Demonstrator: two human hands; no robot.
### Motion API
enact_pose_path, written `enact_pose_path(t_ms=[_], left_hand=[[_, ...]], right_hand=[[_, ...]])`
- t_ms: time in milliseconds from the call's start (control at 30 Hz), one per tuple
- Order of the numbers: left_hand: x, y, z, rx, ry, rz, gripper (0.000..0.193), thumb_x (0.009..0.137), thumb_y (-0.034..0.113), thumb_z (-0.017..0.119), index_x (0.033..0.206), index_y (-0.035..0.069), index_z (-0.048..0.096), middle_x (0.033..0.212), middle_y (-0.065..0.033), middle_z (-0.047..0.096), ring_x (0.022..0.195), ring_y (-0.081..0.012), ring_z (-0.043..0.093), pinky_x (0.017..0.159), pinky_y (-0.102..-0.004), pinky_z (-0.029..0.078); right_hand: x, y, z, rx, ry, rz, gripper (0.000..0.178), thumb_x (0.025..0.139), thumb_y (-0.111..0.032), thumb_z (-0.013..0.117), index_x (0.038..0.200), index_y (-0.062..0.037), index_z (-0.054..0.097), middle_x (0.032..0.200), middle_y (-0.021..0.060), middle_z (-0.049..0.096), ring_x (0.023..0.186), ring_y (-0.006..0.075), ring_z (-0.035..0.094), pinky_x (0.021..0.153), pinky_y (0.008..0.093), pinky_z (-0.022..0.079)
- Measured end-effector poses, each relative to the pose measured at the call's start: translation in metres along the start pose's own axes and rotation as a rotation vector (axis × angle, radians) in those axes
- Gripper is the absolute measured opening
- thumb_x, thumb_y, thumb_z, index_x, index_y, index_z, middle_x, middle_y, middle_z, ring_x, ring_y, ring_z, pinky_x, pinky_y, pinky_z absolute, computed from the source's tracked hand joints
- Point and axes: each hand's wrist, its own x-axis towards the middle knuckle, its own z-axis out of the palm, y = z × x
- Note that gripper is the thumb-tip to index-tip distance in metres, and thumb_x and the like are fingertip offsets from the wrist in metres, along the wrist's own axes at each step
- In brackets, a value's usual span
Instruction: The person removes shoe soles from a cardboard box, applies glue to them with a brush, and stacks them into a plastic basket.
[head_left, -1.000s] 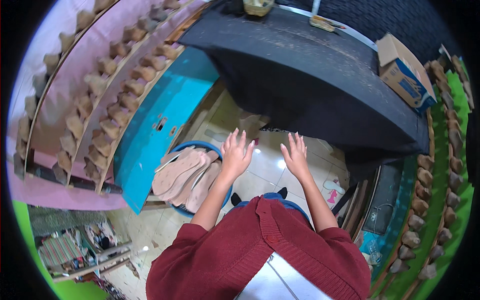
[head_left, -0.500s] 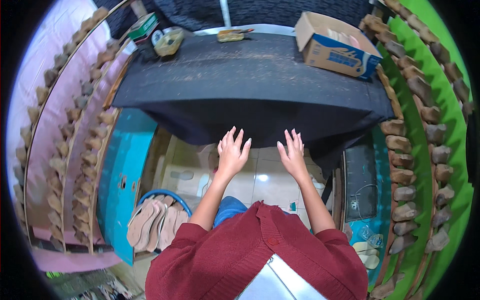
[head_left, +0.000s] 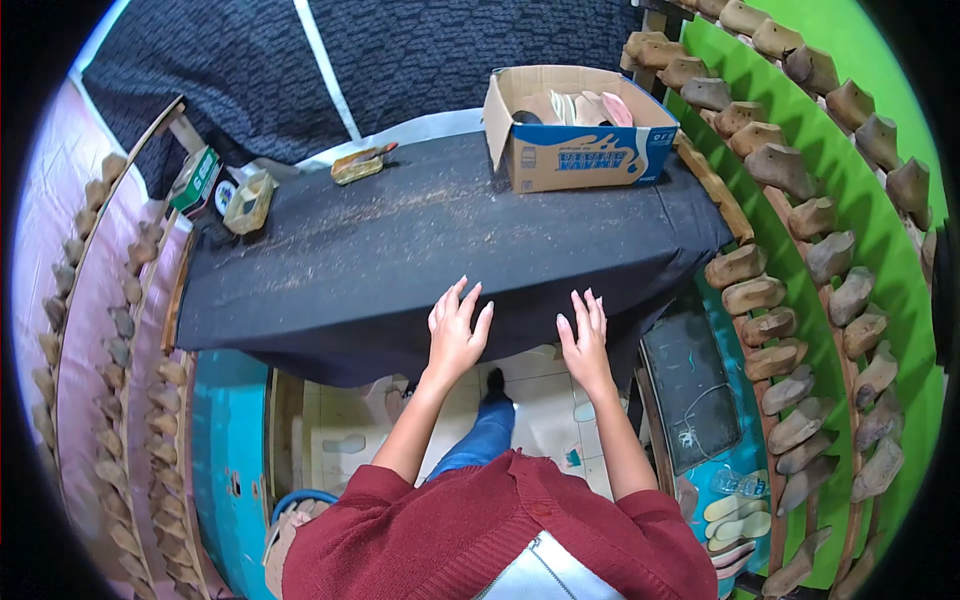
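Note:
Both my hands are stretched forward in the air with nothing in them. My left hand (head_left: 458, 330) has its fingers apart, before the front edge of a table draped in dark cloth (head_left: 330, 250). To its right, my right hand (head_left: 584, 335) is held at about the same height, fingers up and thumb out. A cardboard box (head_left: 590, 165) with blue print stands on the back right of the table, its flaps up and several flat pale and pink pieces inside. At the table's back middle lies a small yellowish tray (head_left: 358, 166) with a reddish-brown thing on it.
Racks of wooden shoe lasts (head_left: 780, 170) line both sides. A green box (head_left: 195, 182) and a clear plastic container (head_left: 250, 203) sit at the table's left end. Insole-shaped pieces (head_left: 738, 522) and a plastic bottle (head_left: 738, 484) lie on the turquoise surface at lower right.
My view has turned and moved toward the table, so the box appears farther left and more of its contents show. One leg has come forward below. Both hands stay raised and empty.

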Motion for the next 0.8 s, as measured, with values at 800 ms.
enact_pose_path(t_ms=[800], left_hand=[[0.277,-0.008,0.036,-0.072,0.051,0.381,0.05,0.074,0.017,0.055,0.121,0.011,0.041,0.129,-0.0132,0.033,0.115,-0.0337,0.033,0.095,-0.042,0.026]], right_hand=[[0.286,0.024,-0.018,-0.342,0.312,-0.204,0.056,0.074,-0.025,0.058,0.124,-0.0108,0.037,0.131,0.0174,0.025,0.123,0.0379,0.018,0.097,0.0547,0.014]])
